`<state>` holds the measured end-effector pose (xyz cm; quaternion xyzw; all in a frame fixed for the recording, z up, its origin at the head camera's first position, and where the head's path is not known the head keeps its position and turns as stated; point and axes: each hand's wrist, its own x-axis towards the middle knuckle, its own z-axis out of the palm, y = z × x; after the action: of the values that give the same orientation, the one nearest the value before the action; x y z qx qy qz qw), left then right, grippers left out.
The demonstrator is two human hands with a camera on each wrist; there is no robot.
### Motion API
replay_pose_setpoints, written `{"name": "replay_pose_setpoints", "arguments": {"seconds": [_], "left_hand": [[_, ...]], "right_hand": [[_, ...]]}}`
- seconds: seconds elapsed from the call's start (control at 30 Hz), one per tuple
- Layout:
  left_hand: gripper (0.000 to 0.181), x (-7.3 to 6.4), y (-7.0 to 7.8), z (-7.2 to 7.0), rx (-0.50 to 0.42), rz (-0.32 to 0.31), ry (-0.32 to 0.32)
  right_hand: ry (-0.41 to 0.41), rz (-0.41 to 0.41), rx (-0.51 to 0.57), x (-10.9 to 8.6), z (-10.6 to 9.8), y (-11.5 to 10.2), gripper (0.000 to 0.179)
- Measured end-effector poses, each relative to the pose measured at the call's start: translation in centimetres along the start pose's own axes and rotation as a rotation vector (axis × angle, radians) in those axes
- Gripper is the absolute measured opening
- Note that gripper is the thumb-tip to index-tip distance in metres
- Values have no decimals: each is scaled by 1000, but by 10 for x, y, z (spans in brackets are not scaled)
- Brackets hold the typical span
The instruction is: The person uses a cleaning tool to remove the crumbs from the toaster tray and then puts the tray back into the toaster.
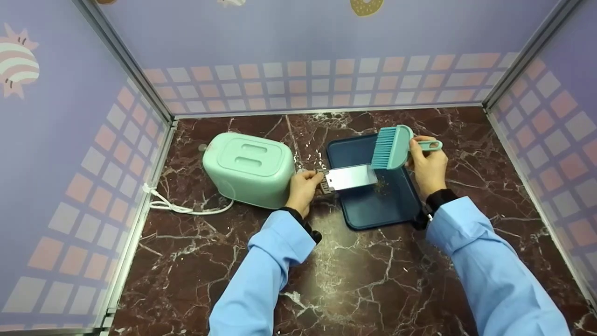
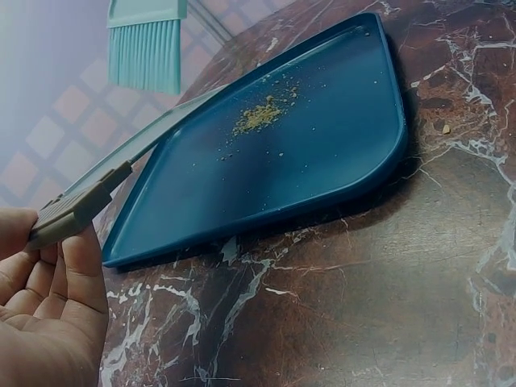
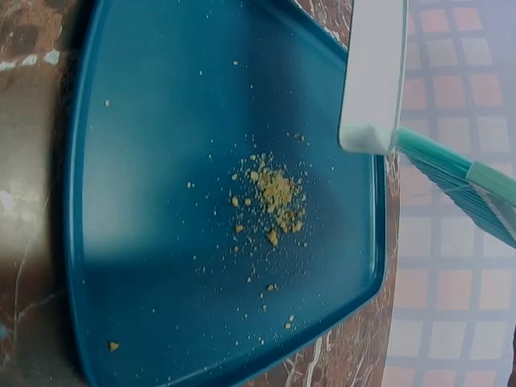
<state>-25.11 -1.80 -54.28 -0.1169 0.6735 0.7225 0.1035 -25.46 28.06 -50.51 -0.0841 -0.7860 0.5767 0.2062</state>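
Between thumb and fingers, my left hand [image 1: 302,189] pinches the brown end of a toaster crumb tray [image 1: 352,177], a flat silvery plate. It extends to the right over a dark blue tray [image 1: 380,210]. My right hand [image 1: 429,170] grips the handle of a teal hand brush [image 1: 401,147], whose bristles [image 1: 383,148] point left beside the plate's far right corner. In the right wrist view the bristles overlap the plate's end, and the right hand is out of sight. Yellowish crumbs [image 3: 278,193] lie in a loose pile on the blue tray, with specks scattered around.
A mint green toaster [image 1: 247,172] stands just left of my left hand, its white cord [image 1: 182,209] running to the left wall. Patterned purple panels [image 1: 322,37] enclose the brown marbled table [image 1: 354,280] at the back and both sides. A small crumb [image 2: 446,129] lies on the table.
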Motion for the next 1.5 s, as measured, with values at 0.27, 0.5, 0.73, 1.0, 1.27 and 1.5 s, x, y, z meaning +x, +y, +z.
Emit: {"name": "replay_pose_setpoints", "arguments": {"seconds": [0.27, 0.5, 0.73, 1.0, 1.27, 1.5], "left_hand": [[32, 0, -2, 1, -8, 9, -2], [29, 0, -2, 1, -7, 11, -10], [28, 1, -1, 1, -7, 4, -2], [32, 3, -3, -1, 74, 30, 21], [26, 4, -4, -1, 92, 45, 31], [33, 3, -3, -2, 92, 37, 26]], "right_hand": [[-15, -11, 14, -2, 8, 1, 35], [-56, -47, -68, -5, 8, 3, 39], [-71, -91, -208, -6, 4, 5, 37], [-63, -77, -257, -6, 1, 10, 34], [-67, -97, -257, -5, 0, 12, 33], [-52, -81, -243, -4, -4, 12, 36]]}}
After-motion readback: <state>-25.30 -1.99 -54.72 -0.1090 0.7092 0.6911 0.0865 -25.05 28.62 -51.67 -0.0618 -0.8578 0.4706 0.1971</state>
